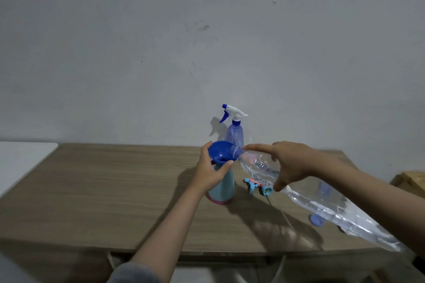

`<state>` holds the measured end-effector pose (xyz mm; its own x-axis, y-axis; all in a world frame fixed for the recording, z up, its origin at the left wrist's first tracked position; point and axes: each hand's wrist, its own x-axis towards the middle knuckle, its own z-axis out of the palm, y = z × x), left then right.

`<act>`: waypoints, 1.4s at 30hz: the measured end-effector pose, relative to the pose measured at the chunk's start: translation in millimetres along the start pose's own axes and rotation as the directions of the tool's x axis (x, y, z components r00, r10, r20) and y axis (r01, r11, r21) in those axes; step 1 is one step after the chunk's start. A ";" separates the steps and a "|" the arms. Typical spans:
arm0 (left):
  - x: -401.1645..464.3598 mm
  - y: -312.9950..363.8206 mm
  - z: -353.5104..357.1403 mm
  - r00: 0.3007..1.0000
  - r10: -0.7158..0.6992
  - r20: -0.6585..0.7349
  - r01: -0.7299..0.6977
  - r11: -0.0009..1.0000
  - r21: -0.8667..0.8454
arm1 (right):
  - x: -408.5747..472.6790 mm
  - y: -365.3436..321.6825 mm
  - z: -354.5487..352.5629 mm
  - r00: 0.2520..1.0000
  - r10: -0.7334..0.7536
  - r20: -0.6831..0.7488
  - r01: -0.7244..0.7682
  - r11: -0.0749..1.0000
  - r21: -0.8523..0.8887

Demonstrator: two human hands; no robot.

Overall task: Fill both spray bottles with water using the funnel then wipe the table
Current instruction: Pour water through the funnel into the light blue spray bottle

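Note:
A light blue spray bottle [222, 188] with a pink base stands on the wooden table [103, 190], its top off. A dark blue funnel [222, 153] sits in its neck. My left hand [210, 172] grips the funnel's stem and the bottle neck. My right hand [289, 163] holds a large clear water bottle [322, 202], tilted with its mouth in the funnel. The removed light blue and pink sprayer head [258, 186] lies on the table beside the bottle. A second, translucent purple spray bottle [234, 135] with a white and blue sprayer stands behind, by the wall.
A blue bottle cap [317, 219] lies on the table under the water bottle. A white surface [20, 158] adjoins the table on the left. A wooden box corner [411, 181] shows at the far right. The grey wall runs along the table's back edge.

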<state>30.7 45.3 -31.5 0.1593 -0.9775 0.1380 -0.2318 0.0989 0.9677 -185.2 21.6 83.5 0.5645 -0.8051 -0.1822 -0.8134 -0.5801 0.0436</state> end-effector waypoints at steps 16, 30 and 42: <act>2.6 0.3 -0.7 1.000 0.028 -0.010 -0.027 0.999 0.031 | 1.9 1.3 -2.2 0.999 0.008 0.044 -0.006 0.999 -0.045; 1.9 1.2 -1.1 1.000 0.015 0.006 -0.015 0.999 0.029 | -8.1 5.4 2.7 0.994 -0.025 -0.103 0.031 0.998 0.059; 1.9 3.2 -0.3 1.000 0.017 -0.007 -0.016 0.998 0.059 | -38.8 11.9 -12.4 0.872 0.054 -0.487 0.127 0.935 0.332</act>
<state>30.5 43.8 -28.0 0.1621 -0.9744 0.1557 -0.2905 0.1036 0.9512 -215.1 44.4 103.3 0.5167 -0.7933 0.3220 -0.7351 -0.6039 -0.3082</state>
